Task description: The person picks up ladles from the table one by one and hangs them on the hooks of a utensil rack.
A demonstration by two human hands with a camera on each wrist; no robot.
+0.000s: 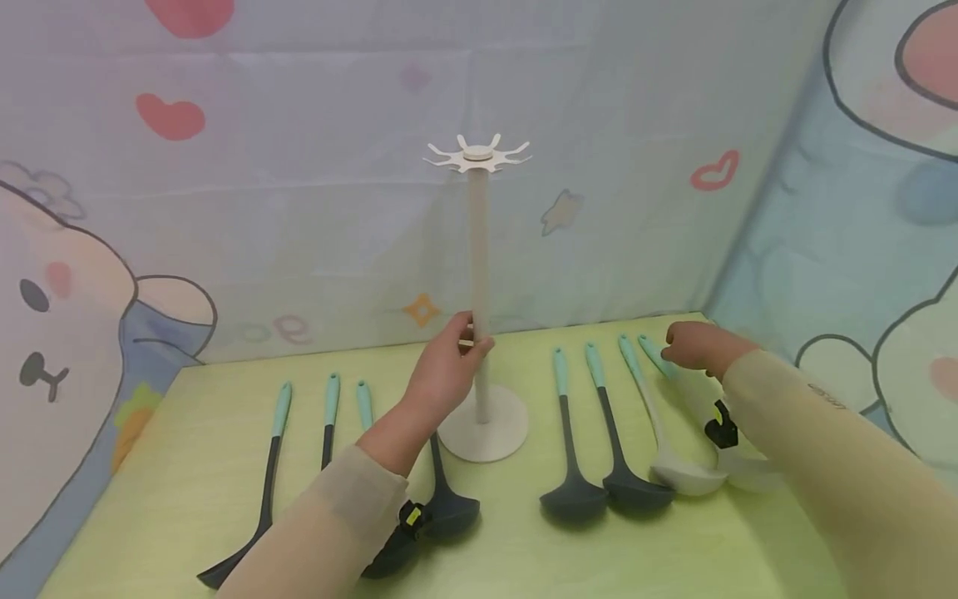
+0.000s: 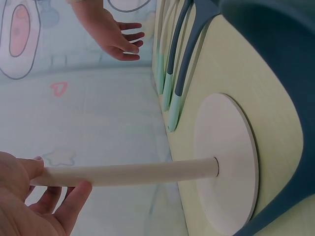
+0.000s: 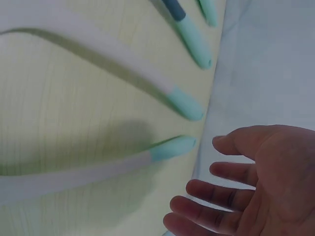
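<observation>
Dark ladles (image 1: pixel 572 499) and pale ladles (image 1: pixel 684 474) lie in a row on the green table (image 1: pixel 509 557). Left hand (image 1: pixel 441 370) grips the utensil stand (image 1: pixel 479 291) at mid-pole, fingers curled round it; stand upright, table centre. Right hand (image 1: pixel 699 345) hovers over the farthest-right mint handle tip (image 1: pixel 653 349), fingers relaxed, slightly spread, holding nothing.

table (image 1: pixel 187 466): yellow-green | dark ladles (image 1: pixel 572 499): two lying right of table centre | dark utensils (image 1: pixel 269 466): left part of table | cartoon cloth (image 1: pixel 299 208): behind table
</observation>
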